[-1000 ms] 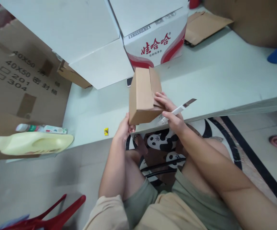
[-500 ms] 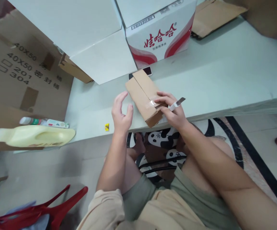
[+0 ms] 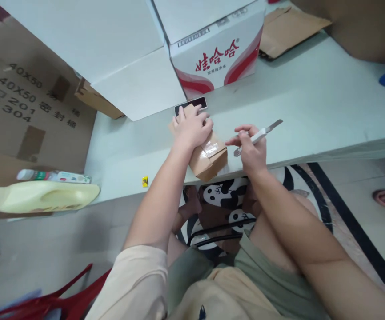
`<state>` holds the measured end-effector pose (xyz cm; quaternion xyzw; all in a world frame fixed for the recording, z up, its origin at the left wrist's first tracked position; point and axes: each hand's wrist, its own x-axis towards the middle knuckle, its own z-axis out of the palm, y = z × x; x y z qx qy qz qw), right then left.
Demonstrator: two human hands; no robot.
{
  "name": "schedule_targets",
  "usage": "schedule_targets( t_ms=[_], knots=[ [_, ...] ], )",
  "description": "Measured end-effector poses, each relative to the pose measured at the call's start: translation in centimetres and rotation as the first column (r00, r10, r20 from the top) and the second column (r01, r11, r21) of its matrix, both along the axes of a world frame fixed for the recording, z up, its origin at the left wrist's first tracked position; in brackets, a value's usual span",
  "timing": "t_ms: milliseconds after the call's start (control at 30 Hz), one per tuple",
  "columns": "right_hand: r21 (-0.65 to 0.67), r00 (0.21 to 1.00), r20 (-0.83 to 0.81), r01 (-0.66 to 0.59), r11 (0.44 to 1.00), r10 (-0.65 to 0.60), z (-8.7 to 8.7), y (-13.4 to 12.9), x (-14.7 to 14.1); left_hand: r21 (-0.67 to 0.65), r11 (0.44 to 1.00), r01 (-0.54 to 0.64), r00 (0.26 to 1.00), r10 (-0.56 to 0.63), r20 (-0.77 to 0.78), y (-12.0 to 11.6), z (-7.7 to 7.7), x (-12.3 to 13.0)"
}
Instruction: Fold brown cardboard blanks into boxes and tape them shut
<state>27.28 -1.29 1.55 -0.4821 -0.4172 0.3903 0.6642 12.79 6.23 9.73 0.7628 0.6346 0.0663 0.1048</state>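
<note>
A small brown cardboard box [image 3: 209, 155] lies at the front edge of the pale table [image 3: 279, 102], with clear tape across its near part. My left hand [image 3: 192, 126] rests on top of its far part, fingers spread over the cardboard. To the right of the box, my right hand [image 3: 252, 149] is wrapped round a white-handled knife [image 3: 274, 126] whose blade is out and points up to the right. A dark device with a white rim [image 3: 201, 102] sits just behind the box, partly covered by my left hand.
White boxes [image 3: 146, 84] and a red-and-white carton [image 3: 219, 66] stand behind. A pale yellow bottle [image 3: 52, 196], a clear bottle [image 3: 29, 174] and a small yellow packet [image 3: 145, 181] are on the left. A flat brown package [image 3: 289, 31] lies at the back right.
My left hand has moved right and onto the box. My right hand has come off the box to the right with the knife. The box's near end has shifted slightly.
</note>
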Motion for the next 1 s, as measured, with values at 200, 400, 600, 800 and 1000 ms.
schedule_targets(
  t_ms=[200, 400, 600, 800, 1000],
  knots=[
    [-0.031, 0.997, -0.070, -0.046, 0.998, 0.044, -0.7, 0.0, 0.6, -0.026, 0.998, -0.057, 0.998, 0.056, -0.037, -0.2, 0.7, 0.7],
    [0.090, 0.990, 0.054, -0.132, 0.987, 0.128, -0.6, -1.0, 1.1, 0.044, 0.994, -0.099, 0.995, 0.098, 0.028, -0.4, -0.3, 1.0],
    [0.159, 0.990, -0.105, -0.072, 0.985, 0.089, -0.2, -0.9, 2.9, 0.051, 0.998, -0.033, 0.998, 0.030, 0.046, 1.1, -0.6, -0.1],
    [0.330, 0.989, 0.036, 0.125, 0.936, -0.145, 0.7, -2.1, 2.2, 0.027, 0.998, 0.051, 0.999, -0.051, 0.006, 1.6, 0.1, -1.5],
    [0.336, 0.895, 0.445, -0.198, 0.921, 0.030, 2.8, -5.2, 1.0, 0.021, 0.999, 0.029, 0.996, -0.027, -0.082, 0.3, 0.3, -0.7]
  ],
)
